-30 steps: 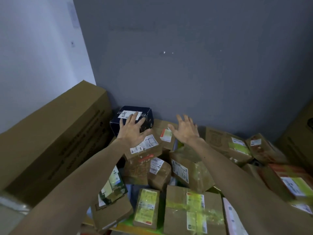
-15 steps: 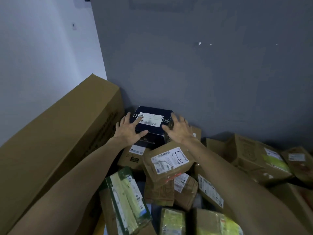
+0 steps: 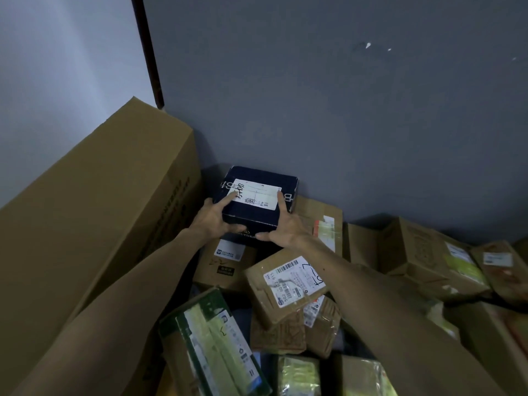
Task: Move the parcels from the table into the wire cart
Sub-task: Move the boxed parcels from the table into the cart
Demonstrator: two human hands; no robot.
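Observation:
A dark blue box (image 3: pixel 258 212) with a white shipping label sits at the back of the parcel pile, against the grey wall. My left hand (image 3: pixel 213 218) grips its left front corner, thumb lying on the lid. My right hand (image 3: pixel 285 227) grips its right front corner, thumb up along the label's edge. Both forearms reach over several brown cardboard parcels, among them one with a barcode label (image 3: pixel 285 284) just below my right wrist. The wire cart is out of view.
A long tall cardboard carton (image 3: pixel 94 212) leans along the left wall. More taped brown boxes (image 3: pixel 428 258) fill the right side. A green-banded parcel (image 3: pixel 211 347) lies near the front. The grey wall (image 3: pixel 343 110) closes the back.
Both hands went from reaching with spread fingers over the pile to clasping the blue box by its front corners. The view has moved closer and to the left.

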